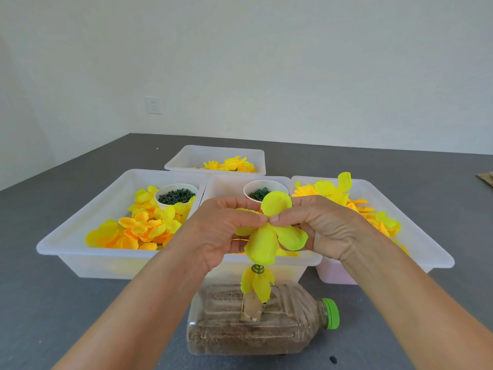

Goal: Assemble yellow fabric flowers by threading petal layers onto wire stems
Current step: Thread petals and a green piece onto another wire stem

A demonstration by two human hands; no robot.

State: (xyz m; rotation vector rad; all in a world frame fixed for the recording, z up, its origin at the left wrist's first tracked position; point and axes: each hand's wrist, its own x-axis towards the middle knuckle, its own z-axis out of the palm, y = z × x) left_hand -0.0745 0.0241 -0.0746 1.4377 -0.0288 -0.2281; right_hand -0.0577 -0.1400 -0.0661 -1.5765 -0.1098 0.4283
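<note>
Both hands, left (222, 231) and right (317, 225), pinch a bright yellow fabric petal layer (272, 231) at its centre, above a clear plastic bottle (256, 332) lying on its side on the grey tabletop (66, 303). Translucent white plastic trays (80, 249) of yellow petals sit beyond.

There are four white trays (80, 252), two cups (176, 194) of green parts, one bottle (256, 329) and two hands (221, 231).

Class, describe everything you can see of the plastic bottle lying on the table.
The bottle is clear ribbed plastic, lying on its side on the grey table, green cap pointing right. Brown grainy filling lies inside. A short tan tube stands from its upper side, holding yellow petals. Neither hand touches it.
</note>
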